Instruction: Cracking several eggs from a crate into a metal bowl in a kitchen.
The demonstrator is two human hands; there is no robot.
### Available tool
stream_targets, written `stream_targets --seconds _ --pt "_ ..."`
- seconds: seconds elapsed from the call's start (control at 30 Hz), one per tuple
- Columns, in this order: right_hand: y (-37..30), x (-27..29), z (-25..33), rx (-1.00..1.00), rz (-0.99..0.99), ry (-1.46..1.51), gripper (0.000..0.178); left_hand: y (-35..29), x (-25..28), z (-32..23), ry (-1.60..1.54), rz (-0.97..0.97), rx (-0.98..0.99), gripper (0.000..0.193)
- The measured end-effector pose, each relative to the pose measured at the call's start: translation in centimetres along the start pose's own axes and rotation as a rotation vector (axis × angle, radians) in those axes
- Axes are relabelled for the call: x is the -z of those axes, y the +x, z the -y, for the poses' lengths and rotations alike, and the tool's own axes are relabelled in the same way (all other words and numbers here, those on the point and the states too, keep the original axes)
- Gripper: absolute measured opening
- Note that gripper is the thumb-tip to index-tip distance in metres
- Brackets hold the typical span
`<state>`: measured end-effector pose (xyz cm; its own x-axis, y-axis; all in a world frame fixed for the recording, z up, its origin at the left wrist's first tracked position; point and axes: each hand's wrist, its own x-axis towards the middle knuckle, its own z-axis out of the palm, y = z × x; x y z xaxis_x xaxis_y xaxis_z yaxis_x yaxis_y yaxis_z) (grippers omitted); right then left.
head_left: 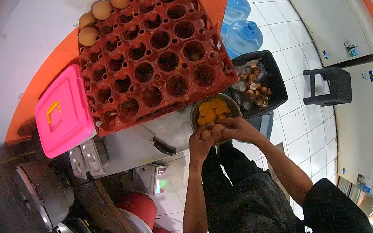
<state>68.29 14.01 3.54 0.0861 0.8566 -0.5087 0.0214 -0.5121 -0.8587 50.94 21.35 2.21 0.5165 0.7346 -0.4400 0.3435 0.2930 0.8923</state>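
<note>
— Where are the hands?

— Both are together at the near rim of the metal bowl (215, 110), which holds egg yolks. The left hand (201, 138) and the right hand (236, 129) are each wrapped around the same brown egg (212, 132), fingers closed on its shell from either side.

— And the bowl sits where?

— On the steel counter (133, 147), at its edge, just below the red egg tray (152, 53). Most cups of the tray are empty; a few brown eggs (101, 10) remain along its far corner.

— Anything beside it?

— A black bin (268, 79) with eggshells touches the bowl's right side. A pink lidded box (63, 111) lies left of the tray. Two blue water jugs (241, 29) stand on the tiled floor beyond the bin.
</note>
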Motion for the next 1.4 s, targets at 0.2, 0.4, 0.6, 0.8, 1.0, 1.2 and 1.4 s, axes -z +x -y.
stream_targets --seconds 0.2,0.4,0.6,0.8,1.0,1.2,1.4 --pt "-0.1 -0.2 -0.3 0.017 -0.091 -0.182 0.043 0.5 0.7 -0.6 0.134 0.043 0.001 0.046" --pt "-0.1 -0.5 -2.0 0.036 -0.207 -0.165 0.044 1.7 0.0 -0.9 0.452 0.069 0.019 0.04" --pt "-0.2 -0.7 -0.9 0.016 -0.267 -0.166 0.044 1.7 -0.9 -1.1 0.372 -0.074 -0.271 0.037" --pt "0.2 -0.8 -1.8 0.14 -0.273 -0.15 0.044 2.2 -0.8 1.0 0.37 -0.055 -0.168 0.033" --pt "0.1 -0.7 -0.9 0.251 -0.243 -0.222 0.044 2.5 -0.7 2.5 0.451 -0.036 -0.397 0.036" --pt "0.3 -0.9 -1.7 0.108 -0.198 -0.088 0.045 2.5 0.1 2.0 0.387 0.055 -0.191 0.041" --pt "0.8 0.4 -2.4 0.111 -0.142 -0.057 0.04 2.3 0.5 0.6 0.257 0.161 -0.109 0.049"
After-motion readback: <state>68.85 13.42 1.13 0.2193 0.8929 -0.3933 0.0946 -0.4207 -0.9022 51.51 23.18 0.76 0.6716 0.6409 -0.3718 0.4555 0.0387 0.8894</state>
